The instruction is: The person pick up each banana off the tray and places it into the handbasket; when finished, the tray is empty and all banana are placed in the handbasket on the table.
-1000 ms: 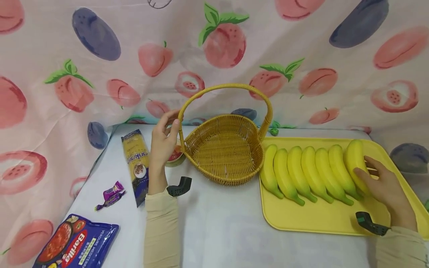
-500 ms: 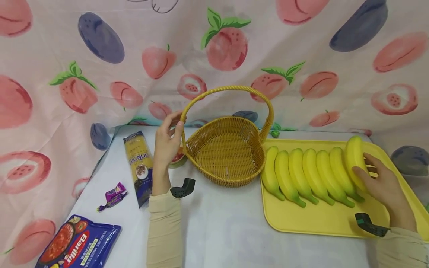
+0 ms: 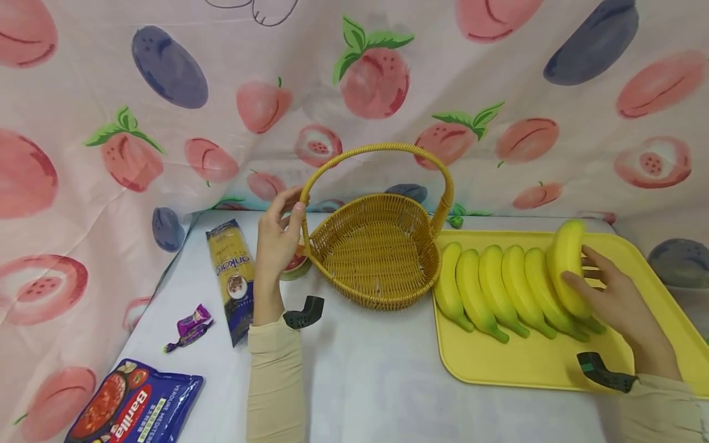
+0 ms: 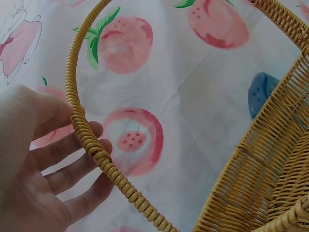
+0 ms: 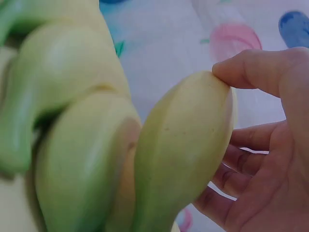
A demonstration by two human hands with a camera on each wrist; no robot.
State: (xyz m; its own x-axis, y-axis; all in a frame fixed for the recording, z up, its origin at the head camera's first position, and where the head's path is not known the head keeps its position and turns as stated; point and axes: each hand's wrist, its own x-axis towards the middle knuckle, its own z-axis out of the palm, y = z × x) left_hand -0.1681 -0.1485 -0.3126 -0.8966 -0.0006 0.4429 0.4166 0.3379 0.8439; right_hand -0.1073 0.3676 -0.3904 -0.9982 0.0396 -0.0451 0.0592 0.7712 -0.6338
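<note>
A yellow wicker basket (image 3: 376,261) stands at mid-table, its bare woven bottom showing. My left hand (image 3: 279,237) grips the left side of its arched handle (image 4: 89,140), thumb on the near side and fingertips behind. At the right, my right hand (image 3: 617,301) holds a banana (image 3: 566,271) between thumb and fingers. In the right wrist view the thumb presses this banana (image 5: 183,140) near its upper end, beside another banana (image 5: 87,164). Several more bananas (image 3: 490,292) lie side by side on a yellow tray (image 3: 498,368); the held one overlaps the row's right end.
Left of the basket lie an ankara pasta pack (image 3: 232,271), two purple-wrapped candies (image 3: 191,326) and a blue Barilla pouch (image 3: 135,403). A round tin (image 3: 296,264) sits partly behind the left hand. A fruit-print cloth (image 3: 376,80) hangs along the table's back edge.
My right hand has carried the banana left and slightly up, over the end of the row. The left hand keeps its hold on the basket handle; the whole head view has shifted slightly.
</note>
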